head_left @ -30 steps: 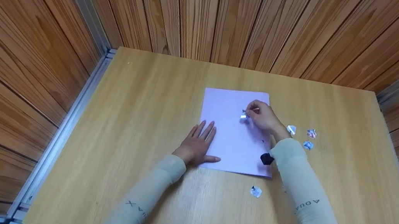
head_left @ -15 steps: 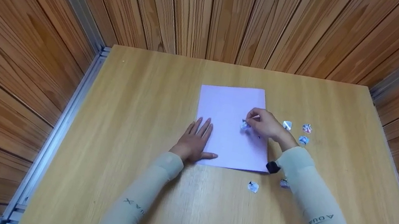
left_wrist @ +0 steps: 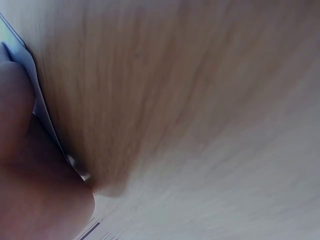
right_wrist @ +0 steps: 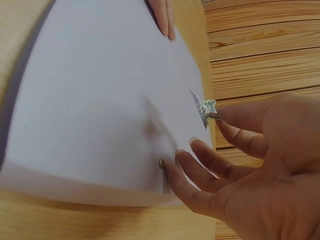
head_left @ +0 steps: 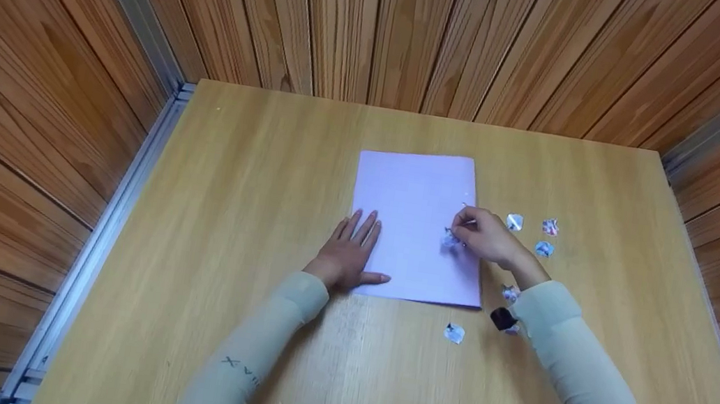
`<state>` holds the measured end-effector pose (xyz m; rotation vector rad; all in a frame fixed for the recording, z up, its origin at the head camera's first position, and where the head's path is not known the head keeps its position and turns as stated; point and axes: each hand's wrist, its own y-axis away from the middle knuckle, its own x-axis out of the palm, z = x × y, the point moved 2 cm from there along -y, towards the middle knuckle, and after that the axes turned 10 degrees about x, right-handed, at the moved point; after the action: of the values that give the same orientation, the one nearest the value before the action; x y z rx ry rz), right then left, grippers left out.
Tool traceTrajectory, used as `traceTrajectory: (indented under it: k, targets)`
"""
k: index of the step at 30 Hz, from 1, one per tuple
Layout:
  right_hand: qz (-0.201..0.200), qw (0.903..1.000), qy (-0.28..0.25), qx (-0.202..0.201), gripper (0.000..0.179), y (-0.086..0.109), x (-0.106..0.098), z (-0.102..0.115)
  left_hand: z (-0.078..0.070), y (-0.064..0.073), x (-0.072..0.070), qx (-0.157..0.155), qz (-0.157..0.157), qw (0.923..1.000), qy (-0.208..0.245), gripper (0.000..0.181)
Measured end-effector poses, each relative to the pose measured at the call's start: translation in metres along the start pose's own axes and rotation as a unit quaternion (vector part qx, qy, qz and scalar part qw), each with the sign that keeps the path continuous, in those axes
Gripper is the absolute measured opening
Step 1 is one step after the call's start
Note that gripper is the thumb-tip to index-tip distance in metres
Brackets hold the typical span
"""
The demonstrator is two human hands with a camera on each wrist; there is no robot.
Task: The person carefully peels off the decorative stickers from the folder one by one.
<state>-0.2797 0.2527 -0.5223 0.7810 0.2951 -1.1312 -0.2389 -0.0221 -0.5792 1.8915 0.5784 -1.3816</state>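
A pale lilac sheet of paper [head_left: 410, 195], seemingly folded, lies on the wooden table. My left hand [head_left: 346, 253] rests flat on its near left part, fingers spread and thumb pointing right. Over the sheet's right side, my right hand [head_left: 485, 237] pinches a small shiny sticker-like piece [head_left: 449, 238] between thumb and index finger. In the right wrist view this shiny piece [right_wrist: 207, 109] appears partly crumpled, with a thin flat part standing off it; the other fingers are bent loosely close to the paper. The left wrist view catches only part of the left hand [left_wrist: 35, 165].
Several similar shiny pieces lie right of the paper, among them a white one [head_left: 514, 222], a pinkish one [head_left: 550, 227] and a blue one [head_left: 543, 249]. Another piece [head_left: 453, 333] sits below the near edge. Wooden walls [head_left: 412, 33] border the table.
My right hand has moved toward the sheet's right edge and slightly nearer to me, still pinching the shiny piece. The left hand stays on the paper. The head view has shifted slightly.
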Motion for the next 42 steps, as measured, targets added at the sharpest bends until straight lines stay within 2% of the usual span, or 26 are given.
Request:
traceTrajectory:
  k: [9,17,26,32,37,42]
  targets:
    - [0.000,0.9999,-0.012,0.006,0.015,0.013,0.000,-0.005,0.001,0.001,0.000,-0.003,-0.010,0.9999,0.013,0.105]
    - [0.013,0.9994,-0.032,-0.011,0.015,0.026,0.012,-0.005,0.000,0.001,0.001,-0.001,-0.010,0.9999,0.007,0.105]
    - [0.010,0.9980,-0.035,-0.053,0.009,0.045,0.037,0.002,0.000,0.000,0.001,-0.002,-0.009,0.9999,0.011,0.104]
    - [0.017,0.9976,-0.032,-0.059,0.010,0.061,0.053,0.005,-0.001,-0.003,0.001,-0.005,-0.005,0.9998,0.020,0.106]
    - [0.036,0.9969,-0.032,-0.063,0.011,0.073,0.070,0.005,0.004,-0.009,0.008,-0.013,0.006,0.9995,0.028,0.108]
    - [0.030,0.9962,-0.002,-0.082,0.009,0.084,0.093,0.000,0.007,-0.012,0.012,-0.016,0.009,0.9996,0.022,0.109]
